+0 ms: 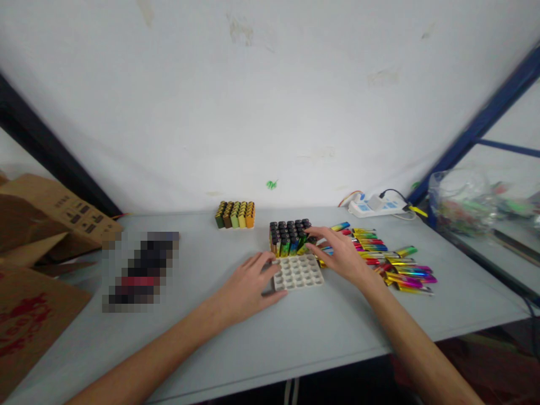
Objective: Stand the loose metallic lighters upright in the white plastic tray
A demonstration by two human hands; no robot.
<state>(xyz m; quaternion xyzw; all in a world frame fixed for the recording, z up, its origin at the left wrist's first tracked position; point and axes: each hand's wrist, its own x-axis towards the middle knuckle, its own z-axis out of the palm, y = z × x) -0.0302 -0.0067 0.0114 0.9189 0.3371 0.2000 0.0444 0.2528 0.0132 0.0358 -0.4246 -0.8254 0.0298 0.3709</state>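
Observation:
A white tray with rows of empty round-cornered holes lies flat on the table. My left hand grips its left side, thumb at the near corner and fingers at the far one. Just behind the tray stands a block of upright lighters with black tops and shiny coloured bodies. My right hand reaches to the block's right front corner, its thumb and index finger closed around a lighter there. To the right, partly behind that hand, many loose metallic lighters lie in a spread pile.
Gold-topped lighters stand in a second block near the wall. A white power strip with cables sits at the back right. Cardboard boxes and a pixelated item are at left. Plastic bags lie beyond the blue frame post.

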